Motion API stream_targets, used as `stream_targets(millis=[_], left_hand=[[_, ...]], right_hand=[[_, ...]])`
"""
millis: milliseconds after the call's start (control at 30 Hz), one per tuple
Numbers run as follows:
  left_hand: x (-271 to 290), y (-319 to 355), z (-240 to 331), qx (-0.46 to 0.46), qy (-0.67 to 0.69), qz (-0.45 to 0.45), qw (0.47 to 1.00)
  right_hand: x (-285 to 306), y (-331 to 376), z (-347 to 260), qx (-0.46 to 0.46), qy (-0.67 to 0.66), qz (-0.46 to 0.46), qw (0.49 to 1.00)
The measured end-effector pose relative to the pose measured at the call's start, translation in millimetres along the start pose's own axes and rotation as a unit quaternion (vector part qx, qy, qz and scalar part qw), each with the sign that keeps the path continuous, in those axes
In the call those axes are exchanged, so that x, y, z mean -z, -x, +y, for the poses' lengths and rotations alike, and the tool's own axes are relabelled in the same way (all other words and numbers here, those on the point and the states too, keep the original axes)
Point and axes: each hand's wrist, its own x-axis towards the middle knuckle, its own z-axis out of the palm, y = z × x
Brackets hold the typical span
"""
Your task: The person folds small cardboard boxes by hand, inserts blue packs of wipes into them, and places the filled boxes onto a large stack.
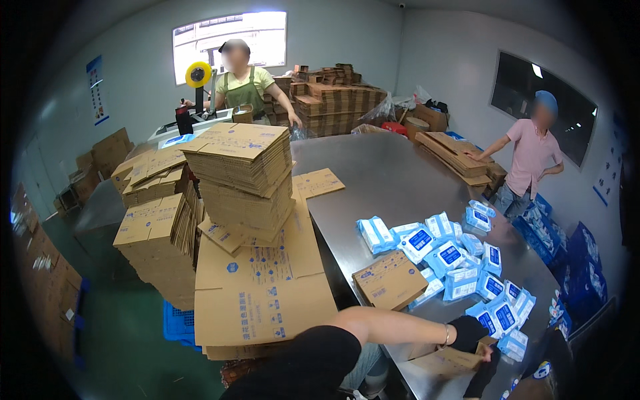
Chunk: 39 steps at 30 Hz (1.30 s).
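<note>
My left hand (469, 333), in a black glove with a bracelet at the wrist, reaches across to a small brown cardboard box (443, 364) at the table's near edge. Its fingers close at the box's far right side, partly hidden by the glove. My right hand (487, 352) comes up from the lower right in dark covering, with bare fingertips bent against the same box edge. Beyond my hands lies a loose pile of blue-and-white wipes packs (448, 255). Left of the pile, another small cardboard box (390, 280) rests on the metal table (373, 173).
Flattened cartons (238, 180) rise in tall stacks on the left, above a large carton sheet (267, 293). A person in a green apron (243, 90) works by a tape machine (198, 75). Another in pink (533, 150) stands at the right, touching stacked cardboard (453, 157). Blue crates (537, 233) line the right.
</note>
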Motion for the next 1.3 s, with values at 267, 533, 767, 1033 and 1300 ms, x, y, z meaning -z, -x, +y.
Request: stream_targets(millis=[267, 533, 767, 1033, 1300], left_hand=[[-111, 41, -6, 0.102, -0.205, 0.146, 0.963], [-41, 65, 32, 0.053, -0.143, -0.037, 0.988], [-55, 39, -54, 0.012, 0.180, -0.101, 0.978], [-54, 44, -28, 0.188, 0.124, -0.085, 0.971], [-53, 48, -12, 0.108, 0.267, -0.084, 0.954]], right_hand=[[-25, 10, -4, -0.056, 0.013, -0.044, 0.997], [-89, 87, -70, -0.184, -0.128, 0.156, 0.962], [-89, 74, -71, -0.239, -0.145, 0.178, 0.943], [-118, 84, -85, -0.181, -0.086, 0.193, 0.960], [-105, 92, -98, -0.285, -0.195, 0.162, 0.925]])
